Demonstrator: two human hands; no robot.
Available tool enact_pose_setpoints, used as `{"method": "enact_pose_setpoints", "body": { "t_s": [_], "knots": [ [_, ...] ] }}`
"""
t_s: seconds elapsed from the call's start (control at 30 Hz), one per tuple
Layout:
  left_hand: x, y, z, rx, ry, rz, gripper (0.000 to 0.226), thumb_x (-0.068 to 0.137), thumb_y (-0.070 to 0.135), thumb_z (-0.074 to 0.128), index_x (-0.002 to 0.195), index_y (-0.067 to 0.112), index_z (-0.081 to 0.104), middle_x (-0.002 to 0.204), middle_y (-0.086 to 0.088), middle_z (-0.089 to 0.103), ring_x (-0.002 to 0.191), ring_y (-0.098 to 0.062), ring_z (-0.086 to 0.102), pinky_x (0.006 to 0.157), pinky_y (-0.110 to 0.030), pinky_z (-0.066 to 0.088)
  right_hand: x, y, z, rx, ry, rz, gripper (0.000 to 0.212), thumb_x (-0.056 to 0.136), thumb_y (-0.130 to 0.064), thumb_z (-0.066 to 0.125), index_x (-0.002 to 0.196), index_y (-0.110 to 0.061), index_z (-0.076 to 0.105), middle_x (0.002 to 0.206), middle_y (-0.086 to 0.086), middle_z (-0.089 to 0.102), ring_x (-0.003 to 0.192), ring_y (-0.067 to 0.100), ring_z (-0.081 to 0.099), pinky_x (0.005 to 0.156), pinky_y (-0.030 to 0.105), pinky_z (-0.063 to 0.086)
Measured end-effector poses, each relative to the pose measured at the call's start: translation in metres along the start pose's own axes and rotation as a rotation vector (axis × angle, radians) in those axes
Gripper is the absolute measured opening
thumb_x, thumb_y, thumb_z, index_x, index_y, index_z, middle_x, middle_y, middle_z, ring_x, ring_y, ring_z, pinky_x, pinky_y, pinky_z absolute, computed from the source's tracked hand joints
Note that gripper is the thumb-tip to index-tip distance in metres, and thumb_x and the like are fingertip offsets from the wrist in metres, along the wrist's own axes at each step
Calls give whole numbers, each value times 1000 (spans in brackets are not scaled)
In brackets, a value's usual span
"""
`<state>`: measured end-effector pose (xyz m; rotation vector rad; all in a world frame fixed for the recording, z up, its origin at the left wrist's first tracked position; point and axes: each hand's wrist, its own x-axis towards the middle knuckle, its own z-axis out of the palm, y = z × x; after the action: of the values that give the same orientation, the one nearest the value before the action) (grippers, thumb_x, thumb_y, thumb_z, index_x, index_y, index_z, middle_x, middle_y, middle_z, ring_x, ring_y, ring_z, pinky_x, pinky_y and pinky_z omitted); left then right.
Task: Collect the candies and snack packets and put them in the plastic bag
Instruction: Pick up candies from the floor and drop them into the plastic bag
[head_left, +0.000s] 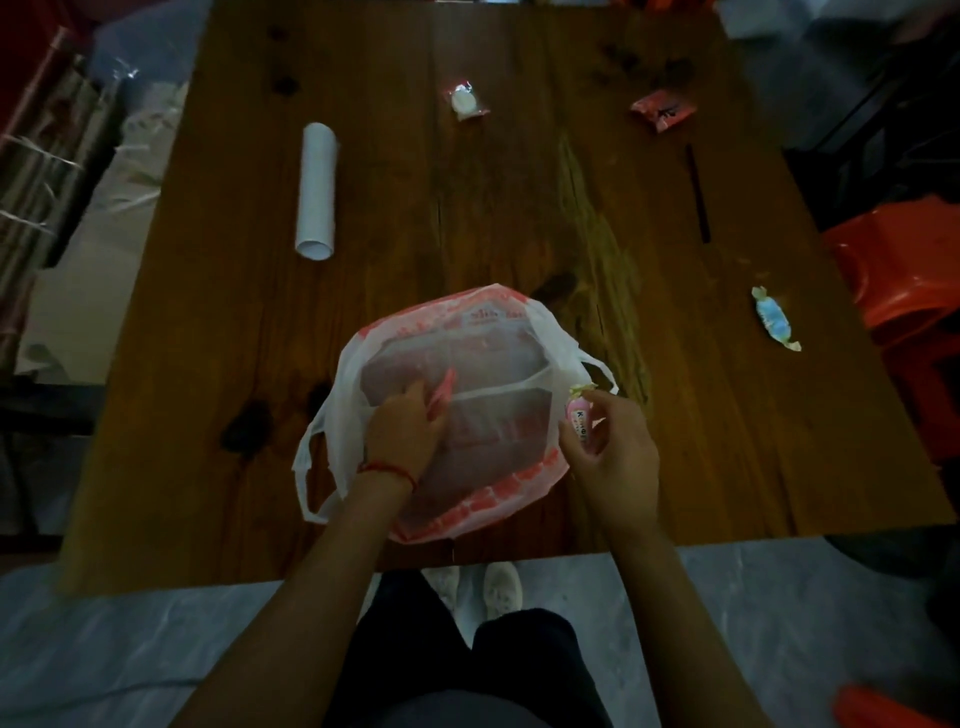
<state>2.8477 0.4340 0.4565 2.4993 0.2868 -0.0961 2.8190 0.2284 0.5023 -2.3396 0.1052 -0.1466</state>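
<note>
A white and pink plastic bag (488, 358) lies open on the near middle of the wooden table (415, 208). My left hand (405, 426) reaches into the bag's mouth and holds a pink packet (441, 392) inside it. At the bag's right rim my right hand (608, 441) pinches a pink wrapped candy (579, 415). A blue wrapped candy (775, 318) lies at the right of the table. A clear packet with a white sweet (466, 100) sits at the far middle. A red snack packet (663, 110) lies far right.
A white paper roll (316, 191) lies on the table's left side. An orange plastic stool (904, 270) stands beside the table's right edge. Bags and clutter line the left side. My legs and shoes show below the near table edge.
</note>
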Motion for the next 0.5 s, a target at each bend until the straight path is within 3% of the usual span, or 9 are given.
{"method": "enact_pose_setpoints", "body": {
  "t_s": [0.17, 0.3, 0.4, 0.5],
  "knots": [
    [-5, -2, -5, 41, 87, 137, 44, 90, 46, 49, 105, 5, 61, 98, -15, 63, 90, -29, 59, 76, -38, 51, 16, -17, 13, 48, -52, -65, 32, 80, -17, 68, 110, -14, 56, 104, 5, 57, 83, 16, 55, 65, 37, 50],
    [-17, 0, -22, 134, 172, 331, 55, 97, 47, 30, 116, 4, 60, 113, -20, 62, 105, -31, 58, 96, -37, 40, 30, -30, 35, 18, -106, -105, 34, 80, -16, 67, 111, -9, 56, 102, 10, 59, 85, 17, 54, 65, 26, 44],
    [-29, 7, -45, 145, 424, 524, 42, 98, 37, 34, 121, 6, 50, 102, -26, 65, 97, -35, 62, 87, -45, 47, 38, -35, 53, -38, -137, -123, 34, 82, -17, 65, 112, -7, 56, 103, 12, 60, 86, 18, 55, 67, 20, 38],
    [-34, -4, -59, 148, 438, 452, 49, 98, 39, 34, 114, -1, 57, 108, -24, 63, 105, -33, 57, 86, -46, 48, 44, -33, 69, -115, -194, -101, 35, 84, -21, 61, 116, -8, 54, 109, 11, 59, 92, 20, 55, 69, 23, 36]
  ]
}}
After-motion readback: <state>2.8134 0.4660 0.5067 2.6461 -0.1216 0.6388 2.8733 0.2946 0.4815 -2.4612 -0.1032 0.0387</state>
